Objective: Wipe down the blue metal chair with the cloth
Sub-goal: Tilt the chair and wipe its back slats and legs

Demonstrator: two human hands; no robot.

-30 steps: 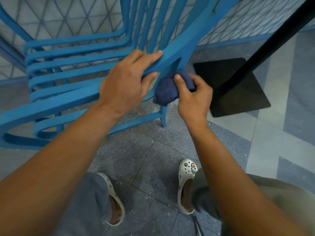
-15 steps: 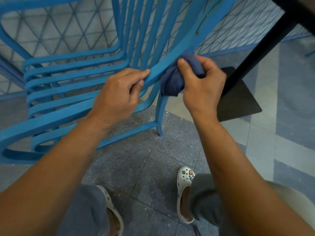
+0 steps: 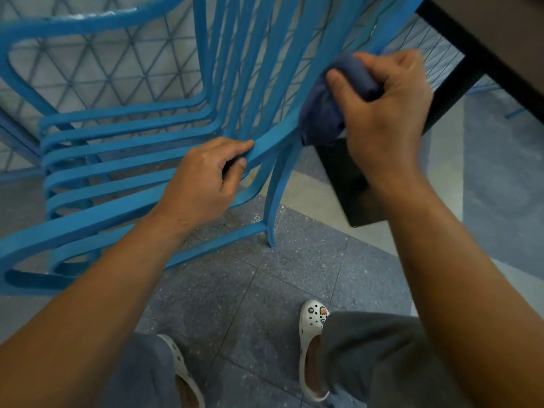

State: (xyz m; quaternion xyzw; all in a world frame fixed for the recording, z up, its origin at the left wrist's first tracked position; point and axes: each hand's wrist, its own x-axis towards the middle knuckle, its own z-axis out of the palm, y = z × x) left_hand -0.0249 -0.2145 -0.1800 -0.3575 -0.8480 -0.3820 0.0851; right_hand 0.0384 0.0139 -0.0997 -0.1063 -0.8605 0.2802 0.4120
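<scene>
Your right hand point(image 3: 391, 113) has its grip clamped on the cloth point(image 3: 329, 113), which is bunched into a ball and pressed against the outer slat of the chair point(image 3: 123, 160), on the right side of the backrest. Your left hand point(image 3: 200, 184) has its grip closed around the same slat lower down, at the bend where the back turns into the seat; the fingers lie over the top and the thumb is underneath. The chair stands on the floor point(image 3: 235, 304) in front of you, with the seat to the left and one leg touching the tiles near the centre.

Some things could go wrong from here, I think. The cloth is a tight ball, so only a small part of it touches the metal, and you may leave the edges and the back of the slat unwiped. The gaps between the slats are narrow, and if you push hard a finger could slide into one. If you pull with the left hand while pressing with the right, the chair could tip or slide on the smooth tiles. A dark worktop point(image 3: 500, 39) and its post are just beside your right hand, so a long stroke upward may hit your knuckles against them.
</scene>
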